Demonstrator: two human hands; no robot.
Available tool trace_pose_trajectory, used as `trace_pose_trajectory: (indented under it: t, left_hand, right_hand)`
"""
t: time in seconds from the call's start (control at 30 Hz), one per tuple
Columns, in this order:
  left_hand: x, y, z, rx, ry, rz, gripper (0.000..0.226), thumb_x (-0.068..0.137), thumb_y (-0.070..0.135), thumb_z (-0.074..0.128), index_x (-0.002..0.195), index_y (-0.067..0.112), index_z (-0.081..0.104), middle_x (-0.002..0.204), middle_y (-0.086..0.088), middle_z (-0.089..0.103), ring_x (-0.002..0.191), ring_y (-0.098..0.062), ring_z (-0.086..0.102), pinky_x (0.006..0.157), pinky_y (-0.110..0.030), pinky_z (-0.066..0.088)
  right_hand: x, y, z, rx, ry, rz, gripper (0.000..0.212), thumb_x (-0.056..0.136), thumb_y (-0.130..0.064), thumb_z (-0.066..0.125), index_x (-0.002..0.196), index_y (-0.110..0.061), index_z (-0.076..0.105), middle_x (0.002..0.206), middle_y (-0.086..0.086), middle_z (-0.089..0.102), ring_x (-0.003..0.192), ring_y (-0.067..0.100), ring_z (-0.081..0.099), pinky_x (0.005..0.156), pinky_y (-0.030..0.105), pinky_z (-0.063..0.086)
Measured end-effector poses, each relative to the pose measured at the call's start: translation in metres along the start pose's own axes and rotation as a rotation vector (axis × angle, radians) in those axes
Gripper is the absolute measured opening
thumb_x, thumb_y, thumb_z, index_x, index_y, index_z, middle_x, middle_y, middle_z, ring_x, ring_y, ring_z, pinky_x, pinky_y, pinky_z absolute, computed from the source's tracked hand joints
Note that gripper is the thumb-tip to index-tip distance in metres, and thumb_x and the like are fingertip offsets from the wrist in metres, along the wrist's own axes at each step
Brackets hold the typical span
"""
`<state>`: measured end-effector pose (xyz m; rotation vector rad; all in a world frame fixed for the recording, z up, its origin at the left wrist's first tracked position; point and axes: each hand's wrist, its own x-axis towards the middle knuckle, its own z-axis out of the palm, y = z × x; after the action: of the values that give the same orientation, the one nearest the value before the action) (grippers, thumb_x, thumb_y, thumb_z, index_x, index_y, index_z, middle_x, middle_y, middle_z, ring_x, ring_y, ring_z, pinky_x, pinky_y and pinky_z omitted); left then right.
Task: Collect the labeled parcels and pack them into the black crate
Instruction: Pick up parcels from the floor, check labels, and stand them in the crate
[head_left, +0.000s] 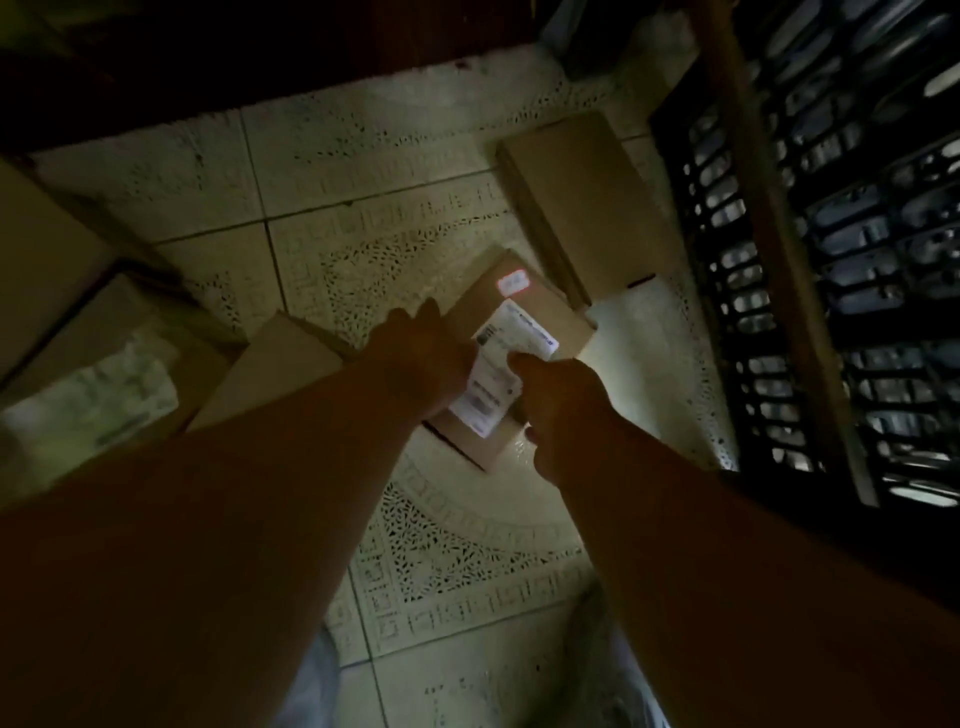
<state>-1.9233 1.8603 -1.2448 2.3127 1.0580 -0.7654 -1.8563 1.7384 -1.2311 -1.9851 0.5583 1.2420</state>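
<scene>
A brown cardboard parcel (540, 312) with a white shipping label and a small pink sticker lies on the tiled floor at centre. My left hand (421, 353) grips its left edge, fingers over the top. My right hand (561, 410) holds its near right side, thumb on the label. The black crate (737, 312), with slotted walls, stands at the right, beside the parcel. A longer plain brown parcel (587, 202) lies just behind the held one, next to the crate.
A flat brown box (280, 364) lies left of my hands. More boxes, one with a white label (98, 400), sit at the far left. A white sheet (649, 364) lies on the floor by the crate. Patterned tiles (457, 545) show below my arms.
</scene>
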Motion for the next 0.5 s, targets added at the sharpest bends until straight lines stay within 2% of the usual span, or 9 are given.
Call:
trace_pose_trajectory:
  t: [0.03,0.07,0.17,0.23,0.3,0.33,0.43,0.47,0.5]
  left_hand:
    - [-0.009,-0.001,-0.008,-0.010,-0.005,-0.036,0.058,0.097,0.052,0.046,0.139,0.011,0.044,0.128,-0.019,0.050,0.113,-0.036,0.053,0.093,-0.045,0.049]
    - [-0.022,-0.002,-0.018,-0.061,-0.013,-0.074,0.054,0.096,0.052,0.049,0.131,0.011,0.050,0.125,-0.020,0.052,0.110,-0.036,0.055,0.091,-0.045,0.050]
    - [-0.071,-0.003,-0.059,-0.330,-0.010,-0.167,0.044,0.094,0.049,0.054,0.121,0.014,0.050,0.109,-0.011,0.060,0.094,-0.030,0.063,0.073,-0.036,0.054]
    - [-0.115,-0.002,-0.094,-0.500,0.028,-0.210,0.034,0.096,0.049,0.051,0.113,0.020,0.044,0.090,0.000,0.059,0.077,-0.020,0.064,0.056,-0.028,0.053]
    - [-0.166,0.002,-0.135,-0.613,0.162,-0.215,0.029,0.096,0.049,0.050,0.109,0.024,0.041,0.081,0.006,0.056,0.060,-0.008,0.061,0.039,-0.020,0.045]
    - [-0.192,0.005,-0.159,-0.676,0.245,-0.204,0.030,0.095,0.050,0.051,0.109,0.025,0.040,0.083,0.006,0.057,0.058,-0.006,0.061,0.037,-0.019,0.044]
    - [-0.267,0.015,-0.242,-0.876,0.428,-0.141,0.037,0.093,0.052,0.054,0.117,0.026,0.045,0.095,0.005,0.065,0.074,-0.011,0.069,0.055,-0.030,0.056]
    - [-0.291,0.022,-0.272,-0.911,0.480,-0.113,0.038,0.093,0.050,0.054,0.121,0.025,0.047,0.096,0.006,0.066,0.076,-0.009,0.070,0.057,-0.031,0.058]
    - [-0.317,0.029,-0.303,-0.921,0.530,-0.087,0.036,0.095,0.047,0.054,0.122,0.024,0.048,0.093,0.010,0.065,0.074,-0.002,0.069,0.055,-0.026,0.058]
  right_hand:
    - [-0.009,-0.002,-0.003,-0.018,0.032,-0.006,0.037,0.090,-0.036,0.067,0.120,-0.014,0.061,0.099,0.006,0.070,0.088,0.025,0.068,0.072,0.036,0.059]
    - [-0.022,-0.004,-0.007,-0.015,0.060,-0.006,0.040,0.089,-0.037,0.068,0.119,-0.013,0.061,0.100,0.007,0.070,0.087,0.026,0.069,0.069,0.036,0.059]
    - [-0.078,-0.018,-0.021,-0.012,0.146,-0.063,0.048,0.087,-0.040,0.068,0.123,-0.011,0.054,0.101,0.004,0.066,0.082,0.022,0.067,0.055,0.028,0.051]
    - [-0.128,-0.037,-0.028,-0.032,0.159,-0.130,0.052,0.088,-0.044,0.061,0.130,-0.014,0.052,0.103,0.001,0.063,0.083,0.022,0.064,0.059,0.032,0.052]
    - [-0.188,-0.064,-0.036,-0.083,0.145,-0.232,0.048,0.085,-0.051,0.052,0.119,-0.019,0.063,0.101,0.001,0.068,0.082,0.023,0.068,0.068,0.040,0.060]
    - [-0.222,-0.081,-0.039,-0.104,0.133,-0.291,0.047,0.083,-0.054,0.049,0.116,-0.023,0.064,0.103,0.003,0.069,0.084,0.024,0.069,0.071,0.042,0.061]
    - [-0.333,-0.135,-0.046,-0.062,0.080,-0.457,0.041,0.086,-0.056,0.051,0.121,-0.036,0.044,0.113,0.001,0.065,0.090,0.026,0.070,0.071,0.046,0.062]
    - [-0.371,-0.153,-0.052,-0.053,0.074,-0.529,0.037,0.088,-0.054,0.051,0.119,-0.038,0.038,0.113,0.000,0.065,0.090,0.025,0.070,0.071,0.047,0.062]
    - [-0.410,-0.169,-0.059,-0.063,0.080,-0.603,0.035,0.090,-0.053,0.051,0.118,-0.039,0.036,0.112,-0.002,0.065,0.090,0.024,0.070,0.073,0.048,0.061]
